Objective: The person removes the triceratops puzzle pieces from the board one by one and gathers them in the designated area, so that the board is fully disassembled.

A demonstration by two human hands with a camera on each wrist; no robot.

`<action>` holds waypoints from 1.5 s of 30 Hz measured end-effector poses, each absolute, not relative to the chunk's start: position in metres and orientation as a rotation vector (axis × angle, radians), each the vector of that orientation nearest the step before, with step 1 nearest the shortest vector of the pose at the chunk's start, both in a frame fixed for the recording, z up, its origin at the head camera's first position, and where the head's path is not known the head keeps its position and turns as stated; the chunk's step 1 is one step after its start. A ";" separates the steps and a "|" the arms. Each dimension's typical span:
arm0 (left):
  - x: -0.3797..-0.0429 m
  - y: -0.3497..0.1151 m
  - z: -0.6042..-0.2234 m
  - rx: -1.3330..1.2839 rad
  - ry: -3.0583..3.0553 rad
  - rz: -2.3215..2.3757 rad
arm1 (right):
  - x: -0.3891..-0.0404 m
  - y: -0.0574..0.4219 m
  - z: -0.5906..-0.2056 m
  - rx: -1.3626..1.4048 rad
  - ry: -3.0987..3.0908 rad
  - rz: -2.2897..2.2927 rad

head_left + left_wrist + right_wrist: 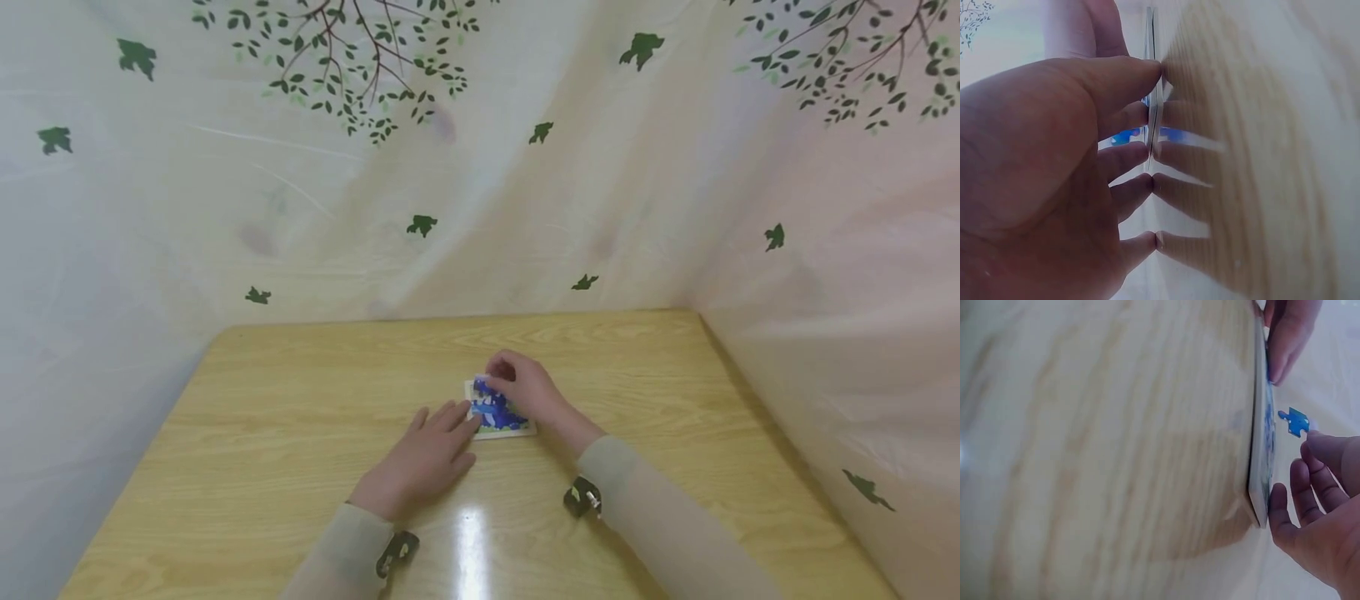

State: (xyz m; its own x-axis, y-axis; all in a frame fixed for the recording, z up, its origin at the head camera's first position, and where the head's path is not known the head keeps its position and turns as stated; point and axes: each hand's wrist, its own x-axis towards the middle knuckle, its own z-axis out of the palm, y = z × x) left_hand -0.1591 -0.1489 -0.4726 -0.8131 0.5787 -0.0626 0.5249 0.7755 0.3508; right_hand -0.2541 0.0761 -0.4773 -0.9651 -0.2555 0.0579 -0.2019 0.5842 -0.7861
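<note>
In the head view, the puzzle board [506,434] lies flat on the desk [300,375], with its longer side seeming to run left to right, though the right hand [532,390] hides a corner. That hand arches over the board's far right part, thumb and fingertips close together. The left hand [427,454] meets the near left side with its fingers outspread. The picture is deep blue with paler patches, green along the bottom, inside a white border.

In the left wrist view, the board shows edge-on as a thin, pale slab. The left thumb laps its edge and the other fingers reach down beside it, closing round nothing. A blue patch shows beyond them; whether it is loose or part of the picture, I cannot tell.

In the right wrist view, the right hand's grip is narrow: thumb and finger pinch a small puzzle piece [1296,422] by its edge. The piece is raised just off the board's face, apart from it, its rounded knob pointing away from the grip. It is flat and bright blue, with a notch. The right hand is clearly the nearer to it.
</note>
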 end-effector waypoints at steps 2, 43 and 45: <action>-0.159 -0.149 -0.472 0.879 2.799 0.484 | -0.254 0.078 -0.476 -0.388 2.711 -1.404; -0.160 -0.151 -0.471 0.842 2.757 0.573 | -0.264 0.180 -0.473 -0.273 2.753 -1.277; -0.160 -0.151 -0.471 0.841 2.758 0.568 | -0.265 0.180 -0.473 -0.252 2.744 -1.273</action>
State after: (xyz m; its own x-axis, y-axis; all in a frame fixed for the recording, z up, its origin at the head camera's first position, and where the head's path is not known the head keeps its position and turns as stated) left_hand -0.1598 -0.1508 -0.4712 -0.8175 0.5705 -0.0795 0.4925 0.7639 0.4170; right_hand -0.2649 0.1796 -0.4732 -0.9806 -0.1943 -0.0265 -0.1052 0.6355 -0.7649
